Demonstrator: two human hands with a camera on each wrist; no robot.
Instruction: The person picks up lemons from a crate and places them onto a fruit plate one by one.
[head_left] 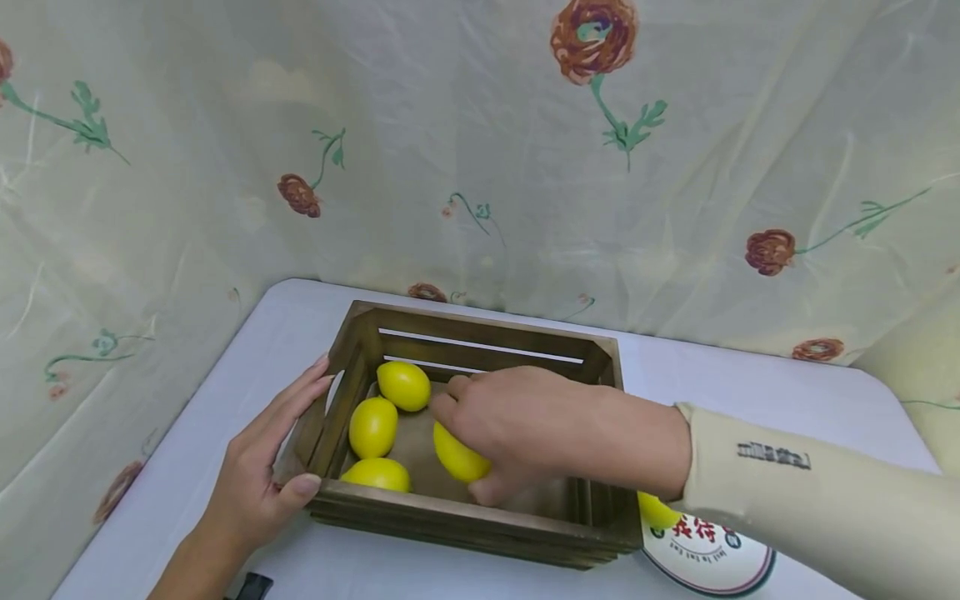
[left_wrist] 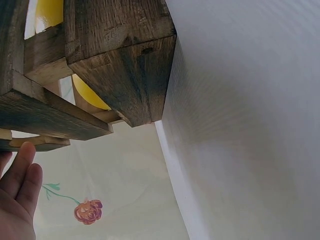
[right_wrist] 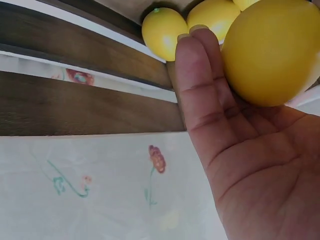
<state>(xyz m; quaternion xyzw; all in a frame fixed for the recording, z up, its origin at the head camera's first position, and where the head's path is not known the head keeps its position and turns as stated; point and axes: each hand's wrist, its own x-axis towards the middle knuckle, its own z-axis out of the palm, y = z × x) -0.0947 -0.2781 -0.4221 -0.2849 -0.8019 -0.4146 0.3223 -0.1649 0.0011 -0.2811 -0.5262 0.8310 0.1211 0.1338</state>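
A brown wooden crate (head_left: 465, 508) with slatted sides stands on the white table. Three yellow lemons lie along its left part: a far lemon (head_left: 404, 386), a middle lemon (head_left: 372, 427) and a near lemon (head_left: 381, 475). My right hand (head_left: 517, 425) reaches into the crate and holds another lemon (head_left: 456, 454) between its fingers and thumb, as the right wrist view also shows, with the lemon (right_wrist: 272, 52) against the fingers. At the crate's left side rests my left hand (head_left: 258, 458), its fingers fairly straight along the outside and its thumb by the near corner.
Right of the crate, a round white plate (head_left: 708, 567) with red lettering bears a lemon (head_left: 657, 510), partly covered by my right sleeve (head_left: 810, 492). A flower-printed curtain (head_left: 480, 150) hangs behind the table (head_left: 750, 400). A small black object (head_left: 253, 587) lies by my left wrist.
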